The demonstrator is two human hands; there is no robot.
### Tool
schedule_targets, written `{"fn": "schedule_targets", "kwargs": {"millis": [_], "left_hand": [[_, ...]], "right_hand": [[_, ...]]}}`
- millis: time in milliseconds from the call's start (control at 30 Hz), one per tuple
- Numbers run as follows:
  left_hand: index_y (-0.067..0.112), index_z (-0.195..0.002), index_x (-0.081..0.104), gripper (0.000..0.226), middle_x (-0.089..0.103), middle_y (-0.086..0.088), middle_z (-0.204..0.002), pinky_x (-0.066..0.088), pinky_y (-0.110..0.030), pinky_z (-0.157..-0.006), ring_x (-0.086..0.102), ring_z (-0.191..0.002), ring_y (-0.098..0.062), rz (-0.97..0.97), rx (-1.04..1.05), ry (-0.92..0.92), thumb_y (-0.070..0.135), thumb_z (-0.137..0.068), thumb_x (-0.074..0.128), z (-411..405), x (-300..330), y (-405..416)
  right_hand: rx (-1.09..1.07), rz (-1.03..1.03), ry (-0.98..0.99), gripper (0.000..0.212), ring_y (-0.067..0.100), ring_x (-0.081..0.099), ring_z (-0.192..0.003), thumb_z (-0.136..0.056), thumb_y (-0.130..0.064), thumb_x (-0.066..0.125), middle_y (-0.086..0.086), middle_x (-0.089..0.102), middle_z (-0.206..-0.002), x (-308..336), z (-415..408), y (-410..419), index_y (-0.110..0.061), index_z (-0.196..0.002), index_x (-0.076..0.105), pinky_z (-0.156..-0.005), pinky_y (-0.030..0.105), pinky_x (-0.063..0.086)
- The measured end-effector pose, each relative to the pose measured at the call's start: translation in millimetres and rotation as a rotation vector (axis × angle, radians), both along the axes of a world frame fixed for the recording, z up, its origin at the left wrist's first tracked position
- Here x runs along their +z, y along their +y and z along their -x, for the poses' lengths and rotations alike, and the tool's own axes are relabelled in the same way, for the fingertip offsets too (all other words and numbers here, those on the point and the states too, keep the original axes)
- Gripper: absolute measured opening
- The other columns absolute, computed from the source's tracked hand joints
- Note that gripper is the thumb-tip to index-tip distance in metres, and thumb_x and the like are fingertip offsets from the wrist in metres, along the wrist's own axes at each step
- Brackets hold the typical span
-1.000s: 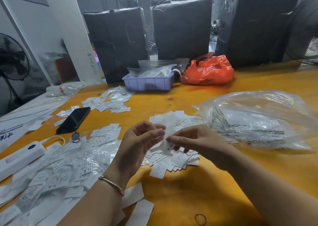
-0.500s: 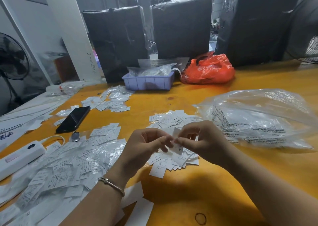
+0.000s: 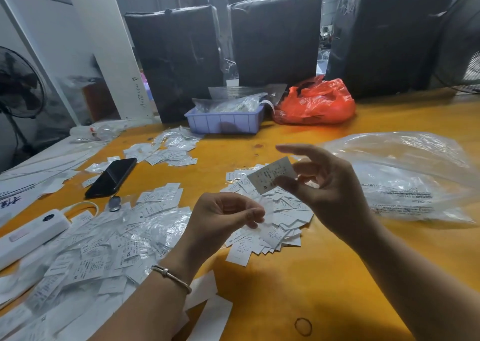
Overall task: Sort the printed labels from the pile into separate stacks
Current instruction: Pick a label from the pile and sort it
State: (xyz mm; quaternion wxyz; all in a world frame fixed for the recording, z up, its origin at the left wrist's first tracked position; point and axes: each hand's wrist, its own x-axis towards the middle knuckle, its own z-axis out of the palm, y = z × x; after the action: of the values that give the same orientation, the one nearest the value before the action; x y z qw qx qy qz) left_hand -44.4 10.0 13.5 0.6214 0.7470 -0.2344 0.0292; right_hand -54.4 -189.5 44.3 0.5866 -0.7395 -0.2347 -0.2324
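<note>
- A single head-worn wide-angle camera looks forward and down across a yellow table [image 3: 324, 275], close over the wearer's own forearms.
- The left hand [image 3: 220, 218] and right hand [image 3: 327, 184] fill the near centre of the frame.
- Farther off, black wrapped bundles [image 3: 275, 36] line the table's back edge.
- Straight lines bow toward the frame's edges.

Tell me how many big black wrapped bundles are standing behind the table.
3. One black bundle stands at the left behind the blue tray, a second in the middle, and a third at the right behind the red bag. Others may be hidden outside the view.
</note>
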Motion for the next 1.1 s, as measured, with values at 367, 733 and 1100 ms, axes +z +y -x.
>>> {"fn": "schedule_targets", "kwargs": {"millis": [367,733,1100], "left_hand": [[0.006,-0.083,0.077,0.017,0.075,-0.007,-0.076,0.056,-0.024,-0.064,0.071,-0.067,-0.023,-0.029,0.007,-0.02,0.019,-0.072,0.077,-0.4,-0.6,0.3],[0.012,-0.085,0.077,0.015,0.076,-0.004,-0.077,0.056,-0.022,-0.063,0.072,-0.069,-0.019,-0.062,0.001,-0.029,0.023,-0.074,0.074,-1.4,-1.9,0.5],[0.004,-0.085,0.076,0.018,0.075,-0.007,-0.076,0.056,-0.022,-0.063,0.072,-0.068,-0.022,-0.057,0.006,-0.033,0.02,-0.076,0.074,-2.1,-3.0,0.2]], "right_hand": [[-0.086,0.223,-0.124,0.024,-0.002,0.067,-0.088,-0.08,-0.012,0.075,-0.016,0.07,-0.095,-7.8,-3.0,4.0,-0.021,-0.101,0.069,-0.063,0.03,0.055],[-0.052,0.277,-0.165,0.013,0.005,0.068,-0.077,-0.077,-0.005,0.077,-0.01,0.072,-0.082,-11.4,-7.8,0.1,-0.015,-0.084,0.071,-0.062,0.029,0.054],[0.01,0.158,-0.134,0.004,0.007,0.069,-0.076,-0.081,-0.011,0.073,-0.008,0.073,-0.083,-6.9,-6.1,-0.7,-0.008,-0.084,0.072,-0.064,0.037,0.055]]}}
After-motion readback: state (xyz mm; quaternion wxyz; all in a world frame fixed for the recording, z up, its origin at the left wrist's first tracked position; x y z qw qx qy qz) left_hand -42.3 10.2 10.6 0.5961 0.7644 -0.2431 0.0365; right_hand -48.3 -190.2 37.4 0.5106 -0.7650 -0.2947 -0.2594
